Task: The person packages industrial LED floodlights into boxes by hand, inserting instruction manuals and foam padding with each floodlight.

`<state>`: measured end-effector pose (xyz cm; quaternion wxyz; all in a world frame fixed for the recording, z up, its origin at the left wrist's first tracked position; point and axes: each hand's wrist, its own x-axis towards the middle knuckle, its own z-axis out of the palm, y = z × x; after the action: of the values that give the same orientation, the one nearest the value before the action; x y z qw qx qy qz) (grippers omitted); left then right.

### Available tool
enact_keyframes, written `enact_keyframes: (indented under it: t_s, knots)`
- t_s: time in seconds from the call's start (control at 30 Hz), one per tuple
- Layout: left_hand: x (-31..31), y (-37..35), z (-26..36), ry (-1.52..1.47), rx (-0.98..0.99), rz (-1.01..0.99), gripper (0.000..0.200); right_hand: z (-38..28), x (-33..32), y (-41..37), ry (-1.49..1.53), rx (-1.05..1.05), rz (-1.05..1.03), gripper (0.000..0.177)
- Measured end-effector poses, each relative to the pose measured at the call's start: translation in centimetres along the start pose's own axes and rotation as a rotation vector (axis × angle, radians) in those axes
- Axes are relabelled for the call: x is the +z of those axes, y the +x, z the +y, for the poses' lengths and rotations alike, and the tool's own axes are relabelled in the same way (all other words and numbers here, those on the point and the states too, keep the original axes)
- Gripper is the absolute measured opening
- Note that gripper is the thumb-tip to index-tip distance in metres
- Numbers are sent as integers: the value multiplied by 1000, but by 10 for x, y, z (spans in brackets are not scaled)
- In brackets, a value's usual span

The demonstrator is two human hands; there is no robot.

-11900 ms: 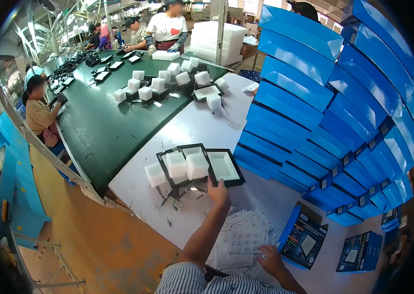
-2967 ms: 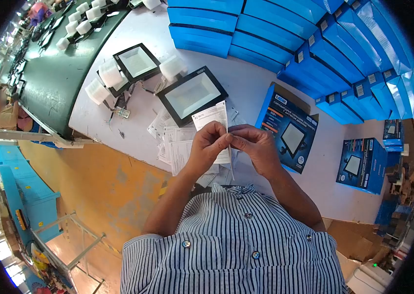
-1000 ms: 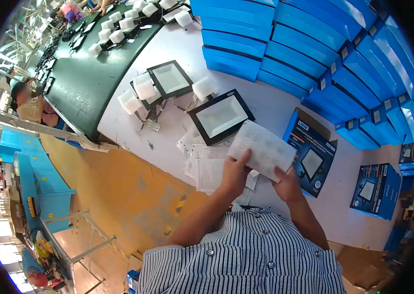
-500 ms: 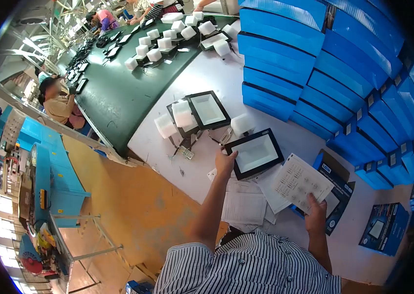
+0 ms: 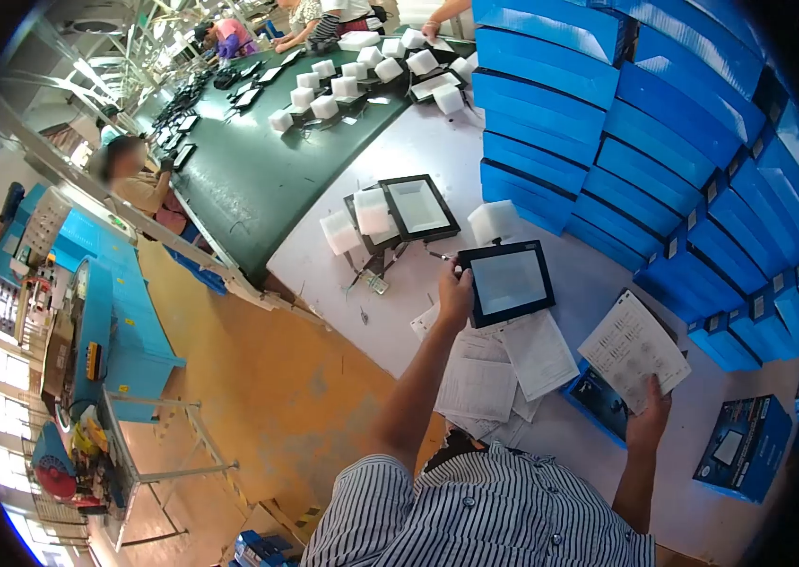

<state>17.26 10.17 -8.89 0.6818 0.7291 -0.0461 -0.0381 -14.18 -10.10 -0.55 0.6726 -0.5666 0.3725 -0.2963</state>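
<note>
My left hand [image 5: 456,291] grips the left edge of a black-framed floodlight [image 5: 510,283] with a pale panel, tilted above the table. In my right hand [image 5: 649,416] is a printed instruction sheet [image 5: 634,348], pinched at its lower edge and held over a blue box [image 5: 598,402] that it partly covers. Loose printed papers [image 5: 477,387] lie below the floodlight, close to my body. Behind it stands a white foam block [image 5: 494,222]. Another floodlight [image 5: 418,206] rests further back, beside more foam blocks [image 5: 374,212] and some wiring.
Stacked blue boxes [image 5: 541,128] rise along the right and back of the white table [image 5: 324,283]. One blue box [image 5: 745,446] lies at the near right. A green conveyor [image 5: 267,180] carries floodlights and foam blocks, with a co-worker [image 5: 139,189] at its left side.
My right hand has moved right with the instruction sheet, away from the floodlight. The floodlight has turned slightly in my left hand. The whole view has shifted a little.
</note>
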Motion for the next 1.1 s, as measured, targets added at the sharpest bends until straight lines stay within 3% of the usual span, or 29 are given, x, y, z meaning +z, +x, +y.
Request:
enact_keyframes:
  t_s: [0.1,0.13,0.2,0.27,0.33,0.4,0.47,0.6,0.63,0.7,0.73,0.77,0.87,0.93,1.0,1.07,1.1]
  knots:
    - [-16,-11,-8,24,53,61,38,-4,-10,-5,-10,-119,-37,37]
    - [-24,-14,-14,58,89,86,38,-2,-22,-3,-380,-300,8,38]
    - [-54,-51,55,93,262,69,36,-2,-54,-9,-1153,-624,109,39]
    - [-71,-70,76,-518,43,-67,33,-29,-39,-12,-302,-189,67,39]
    - [-74,-94,105,-582,38,-206,32,-49,-21,-16,-197,-62,-1,37]
    - [-62,-116,89,-620,-82,-140,32,-32,-8,-17,-440,57,-42,32]
    - [-34,-135,79,-625,-156,-93,35,-28,19,-34,-320,131,-253,26]
    - [-12,-155,89,-702,-330,-86,43,-73,45,-67,-540,-260,-773,37]
    - [-9,-153,81,-1037,-238,-343,44,-92,50,-72,-622,-336,-878,44]
    - [-8,-147,35,-970,-275,-330,46,-97,51,-73,-606,-432,-1030,56]
    - [-8,-143,12,-936,-294,-325,47,-92,49,-73,-507,-454,-1077,61]
    - [-14,-132,10,-1222,-483,-672,47,-89,47,-73,-404,-476,-1120,65]
    - [-29,-142,6,-976,-524,-607,54,-97,43,-73,-465,-419,-1164,72]
    - [-7,-162,57,-1161,-256,-800,59,-102,41,-74,-489,-298,-1181,73]
    - [6,-172,73,-1132,-102,-814,61,-102,40,-71,-522,-271,-1212,76]
    - [3,-173,71,-1161,-260,-817,61,-101,37,-67,-566,-333,-1248,80]
    - [-8,-169,65,-1252,-468,-848,60,-101,37,-66,-572,-346,-1256,83]
